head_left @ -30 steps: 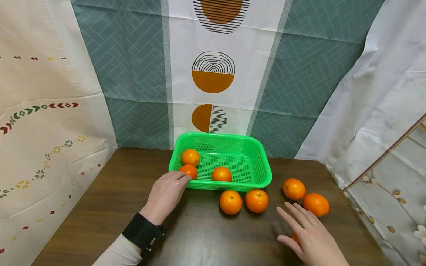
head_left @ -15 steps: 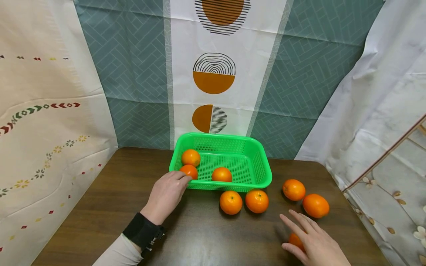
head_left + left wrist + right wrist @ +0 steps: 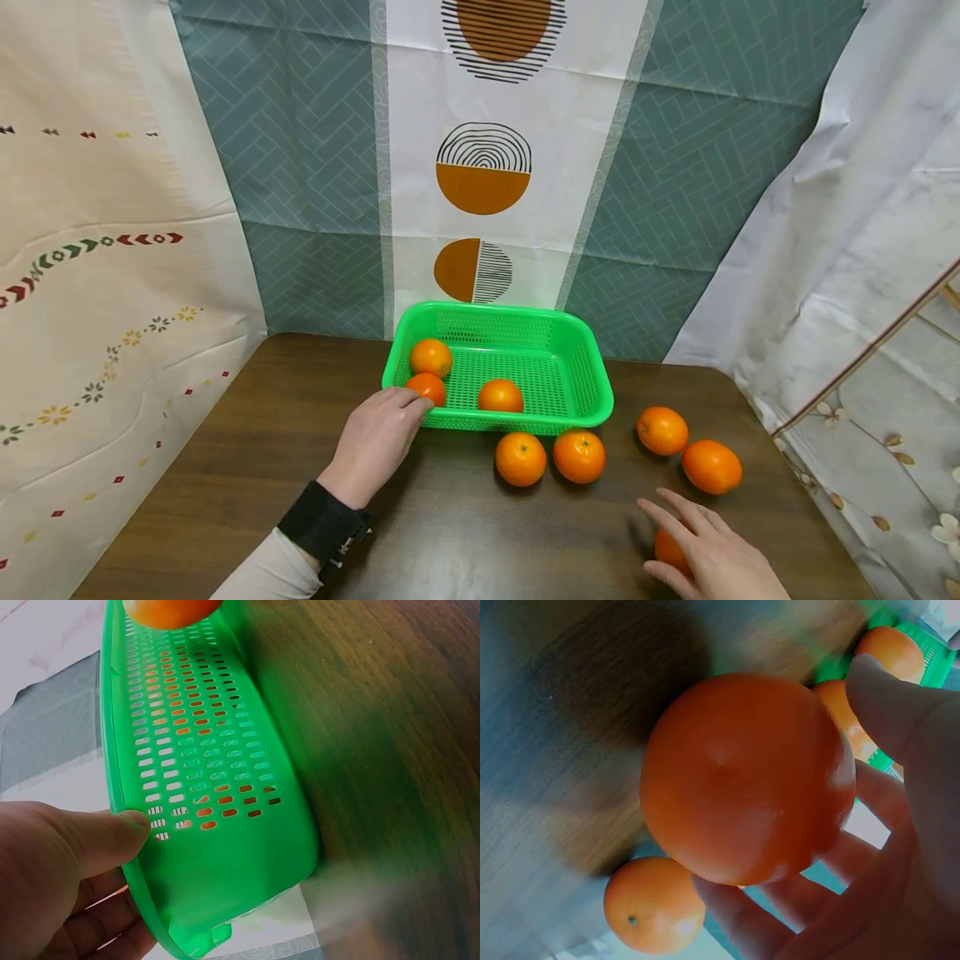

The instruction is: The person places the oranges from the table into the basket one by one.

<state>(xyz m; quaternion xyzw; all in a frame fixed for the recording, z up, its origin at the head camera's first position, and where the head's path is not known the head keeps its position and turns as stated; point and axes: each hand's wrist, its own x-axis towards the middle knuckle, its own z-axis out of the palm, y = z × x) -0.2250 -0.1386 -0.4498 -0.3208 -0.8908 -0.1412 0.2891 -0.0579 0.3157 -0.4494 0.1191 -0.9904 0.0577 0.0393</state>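
Note:
A green plastic basket (image 3: 558,423) with perforated walls stands at the back of the table, with several oranges inside, among them one orange (image 3: 500,395) near its front wall. My left hand (image 3: 381,437) grips the basket's front left rim; in the left wrist view its thumb (image 3: 124,829) presses the outer wall and the fingers go behind the rim. At the front right, my right hand (image 3: 712,550) spreads over an orange (image 3: 742,780), partly hidden by the hand in the head view. In the right wrist view the thumb (image 3: 885,705) stands apart from that fruit, with the fingers stretched along its far side.
Two oranges, a left one (image 3: 521,459) and a right one (image 3: 579,456), lie just before the basket. Another pair, an orange (image 3: 662,431) and a larger-looking orange (image 3: 712,467), lies toward the right edge of the brown table (image 3: 480,533). Patterned cloths (image 3: 315,167) hang behind.
My right hand has drawn slightly back toward the near edge and lowered round the orange, which shows more between thumb and fingers. The left hand and basket have stayed put.

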